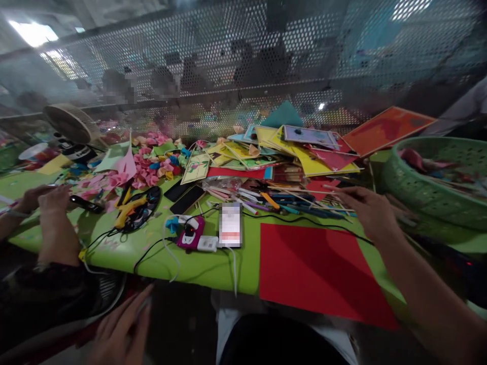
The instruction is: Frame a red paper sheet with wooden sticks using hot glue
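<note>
Insp.: Cond. of stick?

Asst.: The stick [317, 191] is thin, straight, pale, approx. level; lies above the pens [249, 195], mid-table, R. of centre.

Insp.: Hands?

Asst.: The right hand [359, 205] pinches its R. end betw. thumb and forefinger. The left hand [125, 324] is low, off the table's front edge, fingers extended, blurred; can't tell if it holds anything.

Insp.: Surroundings?

Asst.: Red sheet [312, 268], plain, flat, straight-edged, on green tabletop [243, 276] below right forearm; arm shadow across it. Lit phone [231, 225], partly pixelated, L. of sheet, next to purple power strip [191, 234]. Green basket [437, 187], perforated, w/ mixed scraps, far R. Co-worker's hand [55, 197] at far L.
</note>
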Demonstrator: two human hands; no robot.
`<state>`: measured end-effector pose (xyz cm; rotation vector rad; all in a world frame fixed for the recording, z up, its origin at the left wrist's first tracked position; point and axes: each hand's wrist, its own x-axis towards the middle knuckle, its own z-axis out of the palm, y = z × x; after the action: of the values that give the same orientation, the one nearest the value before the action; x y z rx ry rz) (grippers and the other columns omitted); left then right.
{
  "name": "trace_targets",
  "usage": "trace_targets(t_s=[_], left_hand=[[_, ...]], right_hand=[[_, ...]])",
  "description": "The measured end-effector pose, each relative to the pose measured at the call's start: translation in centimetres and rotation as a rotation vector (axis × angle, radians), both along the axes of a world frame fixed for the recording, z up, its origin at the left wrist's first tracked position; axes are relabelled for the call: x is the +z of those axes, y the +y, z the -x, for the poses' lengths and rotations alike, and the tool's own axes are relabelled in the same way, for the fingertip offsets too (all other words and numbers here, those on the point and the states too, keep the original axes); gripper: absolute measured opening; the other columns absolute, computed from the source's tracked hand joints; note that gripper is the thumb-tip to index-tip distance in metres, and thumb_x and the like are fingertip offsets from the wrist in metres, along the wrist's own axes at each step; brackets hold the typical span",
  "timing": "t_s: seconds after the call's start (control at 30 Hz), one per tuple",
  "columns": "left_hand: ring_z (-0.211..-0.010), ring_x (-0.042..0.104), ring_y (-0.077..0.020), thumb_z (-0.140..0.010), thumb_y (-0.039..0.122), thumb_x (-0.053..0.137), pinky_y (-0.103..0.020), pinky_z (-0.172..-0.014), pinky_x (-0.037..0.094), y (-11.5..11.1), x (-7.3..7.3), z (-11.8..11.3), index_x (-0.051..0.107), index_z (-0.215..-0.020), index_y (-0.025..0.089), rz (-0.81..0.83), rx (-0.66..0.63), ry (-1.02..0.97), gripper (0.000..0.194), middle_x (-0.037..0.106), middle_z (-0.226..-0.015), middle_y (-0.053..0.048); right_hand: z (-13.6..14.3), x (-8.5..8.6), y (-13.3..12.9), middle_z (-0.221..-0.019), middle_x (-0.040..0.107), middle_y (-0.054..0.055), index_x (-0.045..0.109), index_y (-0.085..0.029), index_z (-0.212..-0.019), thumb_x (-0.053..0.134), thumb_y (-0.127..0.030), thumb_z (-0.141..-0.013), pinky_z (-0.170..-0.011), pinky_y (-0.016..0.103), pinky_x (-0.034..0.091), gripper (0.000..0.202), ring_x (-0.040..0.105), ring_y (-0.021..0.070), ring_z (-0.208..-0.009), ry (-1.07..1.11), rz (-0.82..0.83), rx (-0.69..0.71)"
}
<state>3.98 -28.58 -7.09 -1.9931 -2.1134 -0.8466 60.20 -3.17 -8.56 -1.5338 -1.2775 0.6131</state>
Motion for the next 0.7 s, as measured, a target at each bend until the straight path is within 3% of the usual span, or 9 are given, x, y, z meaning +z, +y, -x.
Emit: trace_targets(t_s=[0.07, 0.2, 0.33, 0.43, 0.57, 0.7], left_hand=[[-0.109, 0.072, -0.0250, -0.101, 0.035, 0.057, -0.038, -0.096, 0.056, 2.1, 0.4, -4.5, 0.072, -0.125, 0.028, -0.044, -0.049, -0.009, 0.029, 0.077, -0.121, -0.006], [-0.124, 0.066, -0.0204, -0.104, 0.020, 0.052, -0.037, -0.106, 0.054, 6.4, 0.8, -13.6, 0.060, -0.143, 0.029, 0.097, -0.404, -0.061, 0.041, 0.071, -0.137, -0.005], [-0.141, 0.056, -0.0251, -0.105, 0.030, 0.054, -0.048, -0.119, 0.046, 10.0, 0.5, -20.0, 0.048, -0.155, 0.025, 0.308, -0.696, 0.007, 0.050, 0.059, -0.154, -0.009], [-0.151, 0.043, -0.0283, -0.107, 0.046, 0.051, -0.054, -0.126, 0.037, 11.5, -1.0, -22.5, 0.042, -0.159, 0.022, 0.383, -0.746, 0.078, 0.058, 0.048, -0.164, -0.008], [-0.155, 0.037, -0.0305, -0.107, 0.053, 0.046, -0.058, -0.127, 0.032, 11.8, -2.9, -23.3, 0.046, -0.156, 0.021, 0.403, -0.707, 0.139, 0.059, 0.040, -0.168, -0.010], [-0.153, 0.040, -0.0276, -0.108, 0.052, 0.043, -0.057, -0.127, 0.032, 11.7, -3.0, -23.2, 0.051, -0.152, 0.025, 0.414, -0.685, 0.144, 0.052, 0.043, -0.167, -0.007]], right_hand=[[-0.5, -0.4, -2.4, -0.091, 0.076, 0.007, 0.077, -0.023, -0.091, 0.078, -0.056, -0.076, -0.075, 0.036, 0.048, 0.036, 0.062, 0.0224, -0.081, 0.016, 0.034, 0.006], [-1.0, -2.0, -6.4, -0.079, 0.074, 0.006, 0.078, -0.027, -0.081, 0.084, -0.057, -0.070, -0.073, 0.039, 0.048, 0.033, 0.063, 0.0254, -0.078, 0.018, 0.123, 0.024], [-1.0, -4.2, -7.9, -0.082, 0.075, 0.006, 0.078, -0.028, -0.083, 0.079, -0.060, -0.073, -0.074, 0.040, 0.050, 0.034, 0.065, 0.0273, -0.079, -0.026, 0.201, 0.064], [-1.0, -5.0, -7.9, -0.083, 0.074, 0.007, 0.077, -0.024, -0.085, 0.073, -0.064, -0.076, -0.076, 0.041, 0.050, 0.040, 0.065, 0.0270, -0.079, -0.170, 0.167, 0.110], [-0.7, -4.9, -7.7, -0.094, 0.074, 0.008, 0.078, -0.023, -0.092, 0.065, -0.062, -0.087, -0.079, 0.039, 0.049, 0.041, 0.066, 0.0258, -0.084, -0.360, 0.112, 0.197], [-0.4, -4.7, -7.6, -0.098, 0.074, 0.009, 0.077, -0.024, -0.097, 0.059, -0.058, -0.094, -0.079, 0.038, 0.049, 0.039, 0.068, 0.0258, -0.088, -0.450, 0.103, 0.274]])
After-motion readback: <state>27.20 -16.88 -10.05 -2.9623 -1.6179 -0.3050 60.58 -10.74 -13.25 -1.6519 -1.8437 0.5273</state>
